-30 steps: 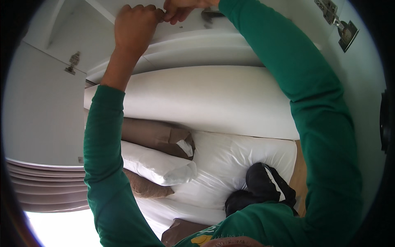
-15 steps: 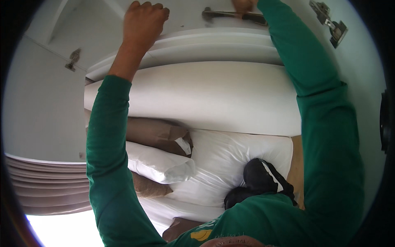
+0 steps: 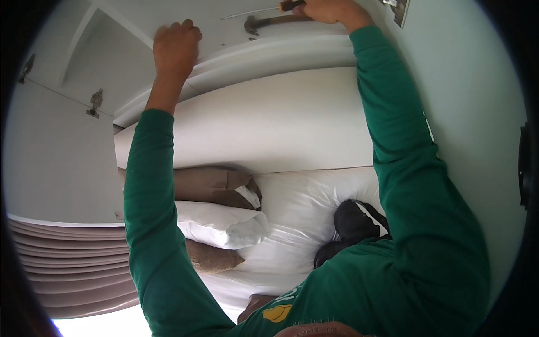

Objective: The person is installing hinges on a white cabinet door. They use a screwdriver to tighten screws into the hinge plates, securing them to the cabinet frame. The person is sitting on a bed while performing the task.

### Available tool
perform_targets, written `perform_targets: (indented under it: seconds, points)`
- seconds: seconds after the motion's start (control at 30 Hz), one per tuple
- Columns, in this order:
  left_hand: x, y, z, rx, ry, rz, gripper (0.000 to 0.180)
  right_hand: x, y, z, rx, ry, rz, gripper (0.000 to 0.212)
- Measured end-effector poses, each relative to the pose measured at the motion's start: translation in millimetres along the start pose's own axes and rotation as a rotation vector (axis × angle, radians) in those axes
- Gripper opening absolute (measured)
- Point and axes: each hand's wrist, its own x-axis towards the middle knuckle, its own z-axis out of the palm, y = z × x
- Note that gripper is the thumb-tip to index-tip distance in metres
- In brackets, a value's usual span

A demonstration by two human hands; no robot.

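Note:
My right hand (image 3: pixel 336 10) grips a screwdriver (image 3: pixel 287 6) with an orange and black handle; its thin metal shaft points left. Just below the shaft lies a claw hammer (image 3: pixel 281 21) on the pale shelf, its head to the left and the end of its handle hidden by my right hand. To the left, my left hand (image 3: pixel 177 49) is raised and closed in a fist at the cabinet. Whatever its fingers may hold is hidden.
Metal hinges (image 3: pixel 96 100) join the white door (image 3: pixel 62 163) at left; another hinge (image 3: pixel 397 8) sits at upper right. Below are a white padded panel (image 3: pixel 275 121), a bed (image 3: pixel 309 196) with pillows (image 3: pixel 224 224), a black bag-like item (image 3: pixel 355 220) and a pleated curtain (image 3: pixel 78 272).
My right hand has come left and now shows a screwdriver in it. The hammer appears further left. My left fist has shifted slightly left and down in the picture.

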Motion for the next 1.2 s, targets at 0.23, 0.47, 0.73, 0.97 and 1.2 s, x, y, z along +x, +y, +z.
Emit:
perform_targets:
  seconds: [0.23, 0.47, 0.73, 0.97, 1.2]
  points:
    - [1, 5, 0, 0.005, 0.031, -0.007, 0.009, 7, -4, 23, 0.158, 0.020, -0.132, 0.021]
    - [-1, 3, 0, 0.001, 0.087, 0.018, 0.009, 15, -5, 29, 0.096, -0.007, -0.111, 0.024]
    - [2, 5, 2, 0.014, 0.100, 0.017, 0.008, 15, -4, 28, 0.106, 0.003, -0.106, 0.025]
    - [-1, 1, 4, 0.023, 0.090, 0.034, 0.007, 9, -18, 25, 0.118, 0.011, -0.047, 0.026]
    - [-1, 2, 5, -0.032, 0.123, 0.031, 0.007, 13, -9, 29, 0.134, 0.077, -0.144, 0.028]
